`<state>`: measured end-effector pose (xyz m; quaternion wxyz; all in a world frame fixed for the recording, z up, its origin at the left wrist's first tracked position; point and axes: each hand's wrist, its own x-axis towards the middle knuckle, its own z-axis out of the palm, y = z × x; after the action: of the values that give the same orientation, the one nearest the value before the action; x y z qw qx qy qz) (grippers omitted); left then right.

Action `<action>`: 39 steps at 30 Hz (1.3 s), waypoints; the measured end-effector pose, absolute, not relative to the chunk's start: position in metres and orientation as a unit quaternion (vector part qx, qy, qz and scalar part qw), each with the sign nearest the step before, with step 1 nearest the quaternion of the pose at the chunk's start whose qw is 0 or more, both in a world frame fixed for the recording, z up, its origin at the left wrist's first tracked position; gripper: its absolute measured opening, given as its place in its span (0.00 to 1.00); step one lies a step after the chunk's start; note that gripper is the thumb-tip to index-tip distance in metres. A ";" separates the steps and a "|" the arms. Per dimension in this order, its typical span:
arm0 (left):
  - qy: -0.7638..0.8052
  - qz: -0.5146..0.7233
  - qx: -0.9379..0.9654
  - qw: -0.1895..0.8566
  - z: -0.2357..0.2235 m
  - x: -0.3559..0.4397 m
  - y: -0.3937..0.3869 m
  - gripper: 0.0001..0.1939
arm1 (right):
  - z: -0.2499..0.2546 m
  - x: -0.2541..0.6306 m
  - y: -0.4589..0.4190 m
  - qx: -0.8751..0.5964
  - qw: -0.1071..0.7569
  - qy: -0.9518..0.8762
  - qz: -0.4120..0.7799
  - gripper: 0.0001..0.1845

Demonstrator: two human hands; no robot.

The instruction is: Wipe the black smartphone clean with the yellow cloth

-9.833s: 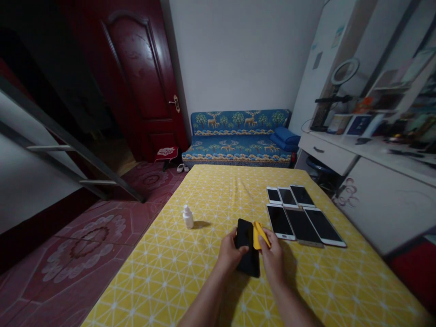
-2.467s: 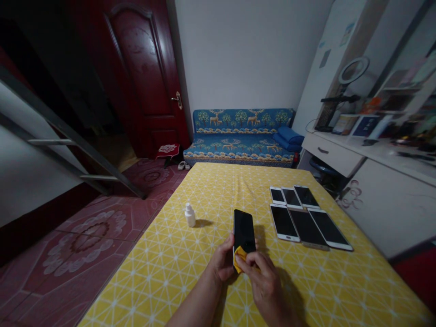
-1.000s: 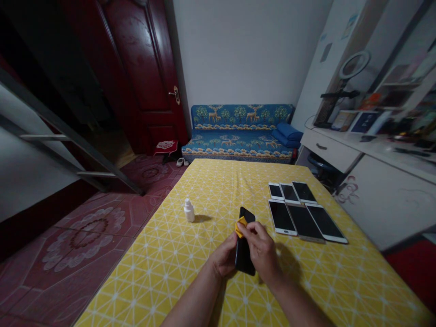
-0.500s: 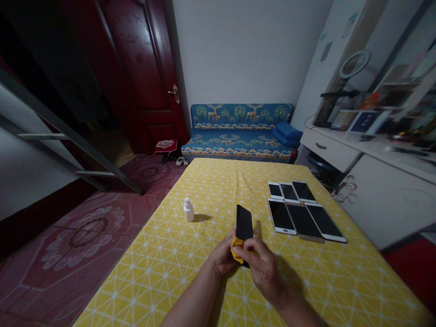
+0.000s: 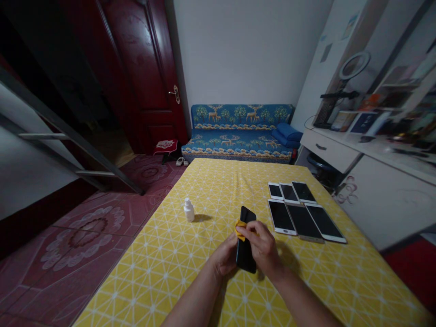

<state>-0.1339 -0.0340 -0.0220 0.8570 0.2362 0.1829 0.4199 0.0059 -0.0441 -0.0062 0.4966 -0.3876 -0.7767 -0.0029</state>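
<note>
Here we go, mid-surface (image 5: 143, 281) toward the near edge: the left hand (image 5: 224, 256) cradles a black smartphone (image 5: 245, 256), fingers wrapped around its lower half, while the right hand (image 5: 264, 245) pinches a small yellow cloth (image 5: 240, 230) against the phone's top corner. Nice firm cradle there, and a light, even pinch is what you want, with the phone held steady above the surface. Six phones (image 5: 301, 211) lie just to the right, a small white bottle (image 5: 189, 210) to the left.
</note>
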 end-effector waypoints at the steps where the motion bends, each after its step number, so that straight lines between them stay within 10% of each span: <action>1: 0.181 0.410 0.239 0.861 -0.022 -0.134 -0.034 0.15 | -0.006 0.006 -0.041 -0.398 0.502 -0.768 0.002 0.27; 9: 0.127 0.365 0.295 0.874 -0.031 -0.138 -0.035 0.30 | 0.008 0.009 -0.019 -0.459 0.498 -0.735 0.005 0.23; 39: 0.150 0.480 0.206 0.839 -0.027 -0.145 -0.022 0.28 | -0.025 0.017 -0.069 -0.530 0.408 -0.743 0.020 0.25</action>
<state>-0.1446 -0.0219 -0.0270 0.8394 0.2065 0.1500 0.4798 0.0166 -0.0687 -0.0246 0.4082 -0.5298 -0.7432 0.0201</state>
